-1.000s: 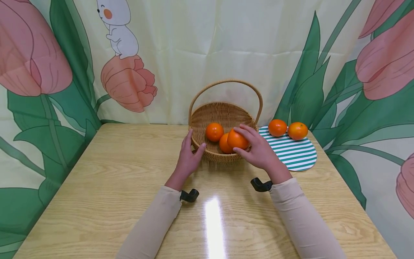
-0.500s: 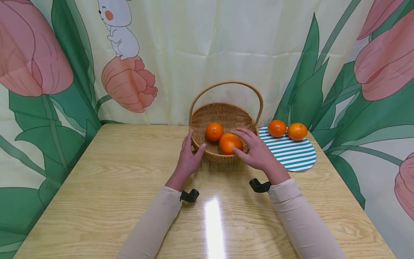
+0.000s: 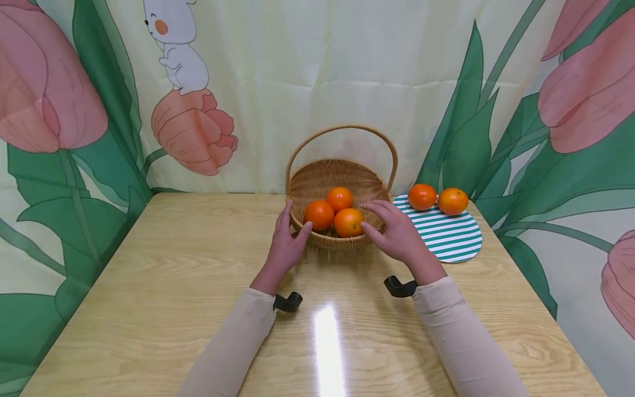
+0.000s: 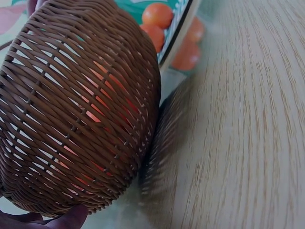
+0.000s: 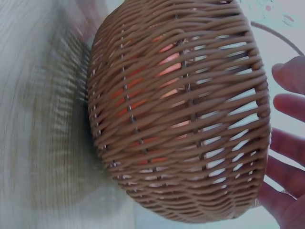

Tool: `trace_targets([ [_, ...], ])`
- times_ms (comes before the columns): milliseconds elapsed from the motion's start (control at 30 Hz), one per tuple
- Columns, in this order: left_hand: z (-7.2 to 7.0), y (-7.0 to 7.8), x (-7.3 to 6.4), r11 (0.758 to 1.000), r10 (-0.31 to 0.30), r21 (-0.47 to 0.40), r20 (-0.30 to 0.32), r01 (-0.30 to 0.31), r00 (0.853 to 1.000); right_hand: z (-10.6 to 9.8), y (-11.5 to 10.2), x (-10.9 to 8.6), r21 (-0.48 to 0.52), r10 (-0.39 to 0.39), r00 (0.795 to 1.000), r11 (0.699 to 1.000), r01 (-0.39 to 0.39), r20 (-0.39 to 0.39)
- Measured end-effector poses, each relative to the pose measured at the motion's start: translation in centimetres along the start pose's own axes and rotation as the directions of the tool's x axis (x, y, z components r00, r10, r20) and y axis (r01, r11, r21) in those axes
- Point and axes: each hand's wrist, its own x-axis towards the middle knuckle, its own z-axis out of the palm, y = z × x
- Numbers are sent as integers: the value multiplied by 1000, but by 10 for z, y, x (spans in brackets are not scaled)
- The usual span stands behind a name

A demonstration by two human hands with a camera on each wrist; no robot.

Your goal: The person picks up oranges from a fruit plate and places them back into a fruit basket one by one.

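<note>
A wicker basket (image 3: 342, 242) with a tall hoop handle stands at the table's back edge. Three oranges lie inside: one at left (image 3: 319, 215), one behind (image 3: 339, 199) and one at front right (image 3: 348, 223). My left hand (image 3: 286, 242) rests against the basket's left side, thumb at the front rim, fingers extended. Over the right front rim, my right hand (image 3: 397, 234) has its fingers spread and holds nothing; its thumb tip is right beside the front-right orange. In the right wrist view, the right hand's fingers (image 5: 288, 143) are apart at the basket's rim.
Right of the basket lies a round green-and-white striped mat (image 3: 448, 242). Two more oranges, one left (image 3: 422, 197) and one right (image 3: 453, 202), sit at its back. The wooden table (image 3: 198, 264) ends at a floral curtain (image 3: 258, 110) behind the basket.
My right hand has lowered an orange into the basket and let it go. The oranges inside have shifted, one now lying nearer the left rim. My left hand has kept its place.
</note>
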Motion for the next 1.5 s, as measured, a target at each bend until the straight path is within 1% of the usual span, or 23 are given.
trace_targets([
  [200, 0, 0, 3, 1000, 20, -23, -7, -20, 1000, -6, 5, -1, -6, -10, 999, 1000, 10, -51],
  [333, -1, -1, 3, 1000, 8, -22, 2, -8, 1000, -7, 10, -5, -4, -18, 997, 1000, 18, -77],
  [433, -1, -1, 1, 1000, -2, -9, 9, 2, 1000, -6, 17, -8, -8, -24, 992, 1000, 23, -122],
  [533, -1, -1, 1, 1000, -2, -5, 8, 2, 1000, -7, 25, -11, -24, -21, 983, 1000, 16, -181],
  [633, -1, -1, 2, 1000, 3, -29, 9, -3, 1000, -8, 33, -11, -37, -1, 974, 999, -7, -226],
  [800, 1, -3, 1, 997, 0, -74, 24, 2, 1000, -10, 49, -12, -42, 47, 962, 997, -60, -267],
  [900, 1, -2, 1, 997, 0, -71, 18, 1, 1000, -11, 60, -10, -37, 82, 956, 995, -96, -281],
  [1000, 1, -1, 1, 998, 9, -68, 8, -9, 1000, -12, 72, -6, -25, 135, 948, 989, -148, -289],
  [1100, -1, -2, 0, 998, 8, -61, -3, -8, 1000, -11, 82, -1, -18, 190, 942, 979, -203, -277],
  [1167, -2, -3, -1, 998, 5, -70, -1, -5, 1000, -12, 88, 3, -20, 228, 940, 970, -241, -253],
  [1267, -2, -4, -2, 997, -1, -79, 1, 2, 1000, -14, 97, 9, -37, 289, 939, 953, -301, -184],
  [1300, -2, -4, -2, 997, 0, -81, 3, 0, 1000, -15, 100, 11, -41, 313, 936, 945, -323, -158],
  [1400, -1, -4, -1, 997, 7, -82, 4, -7, 1000, -16, 110, 16, -52, 390, 917, 917, -395, -83],
  [1500, 1, -4, 0, 996, 19, -86, 6, -18, 1000, -16, 121, 18, -72, 443, 896, 893, -444, -33],
])
